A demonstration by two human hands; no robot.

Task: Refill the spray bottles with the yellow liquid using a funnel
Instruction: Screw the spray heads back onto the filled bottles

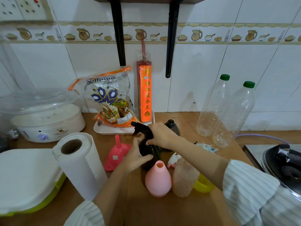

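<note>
Left hand [136,158] holds dark bottle [150,154]; right hand [160,133] grips sprayer [141,128] (black).

Glossy dark plastic spray bottle [150,150]; matt pink plastic funnel [116,154] and pink bottle [158,180]; clear plastic bottles [228,111]; soft paper towel roll [78,162]; smooth brown wood-look counter [162,212]; glossy tiled wall [203,70].

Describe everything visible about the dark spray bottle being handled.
The dark spray bottle looks like glossy brown-black plastic and stands upright on the wooden counter, behind the pink bottle. Its black trigger head is on top. The left hand grips the body; the right hand grips the neck.
</note>
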